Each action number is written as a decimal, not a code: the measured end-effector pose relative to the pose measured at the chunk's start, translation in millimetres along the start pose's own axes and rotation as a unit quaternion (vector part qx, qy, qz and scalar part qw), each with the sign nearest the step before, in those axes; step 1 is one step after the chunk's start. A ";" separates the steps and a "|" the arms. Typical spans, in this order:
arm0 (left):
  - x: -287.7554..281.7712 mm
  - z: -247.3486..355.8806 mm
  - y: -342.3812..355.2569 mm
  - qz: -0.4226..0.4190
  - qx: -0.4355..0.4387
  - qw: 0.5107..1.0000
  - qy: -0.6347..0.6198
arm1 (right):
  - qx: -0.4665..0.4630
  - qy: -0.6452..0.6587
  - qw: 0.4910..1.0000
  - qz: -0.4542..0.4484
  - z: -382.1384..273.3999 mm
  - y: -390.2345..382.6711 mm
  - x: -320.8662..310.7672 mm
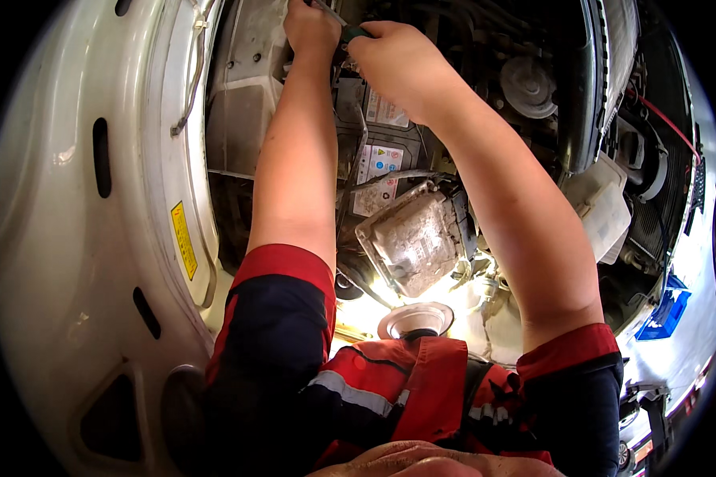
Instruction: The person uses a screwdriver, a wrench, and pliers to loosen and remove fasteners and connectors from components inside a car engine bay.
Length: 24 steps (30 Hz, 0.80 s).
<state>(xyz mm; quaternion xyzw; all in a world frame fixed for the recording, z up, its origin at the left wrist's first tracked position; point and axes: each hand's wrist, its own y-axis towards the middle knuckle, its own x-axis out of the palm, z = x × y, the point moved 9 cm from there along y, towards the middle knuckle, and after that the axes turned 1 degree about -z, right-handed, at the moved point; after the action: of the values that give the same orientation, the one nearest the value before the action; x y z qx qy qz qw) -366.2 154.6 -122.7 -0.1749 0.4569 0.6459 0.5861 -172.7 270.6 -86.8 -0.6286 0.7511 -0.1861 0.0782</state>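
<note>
Both my arms reach up into an engine bay. My right hand (402,67) is closed around the dark green handle (353,33) of a tool with a thin metal shaft, which looks like a screwdriver. The shaft slants up and left toward my left hand (312,30). That hand is at the top edge, and its fingers are cut off or hidden. Below my hands, between the forearms, lies a dark battery with white labels (378,171). Nearer to me sits a dirty, tilted grey box cover (414,242).
The pale body panel (64,238) with a yellow label (184,240) curves along the left. A round metal mount (415,318) is close to my chest, under bright light. Whitish plastic reservoirs (605,211) stand right of my right forearm. A blue crate (665,312) is on the floor at far right.
</note>
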 end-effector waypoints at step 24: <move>32.9 -60.5 6.8 0.010 -0.274 0.896 -0.350 | -0.032 -0.017 0.999 -0.013 -0.7 11.0 35.2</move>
<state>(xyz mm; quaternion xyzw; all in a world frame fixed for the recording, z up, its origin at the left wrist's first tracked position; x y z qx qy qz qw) -399.4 126.9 -176.7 -0.0865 0.0293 0.7707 0.6306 -190.0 238.0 -86.2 -0.6438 0.7468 -0.1521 0.0682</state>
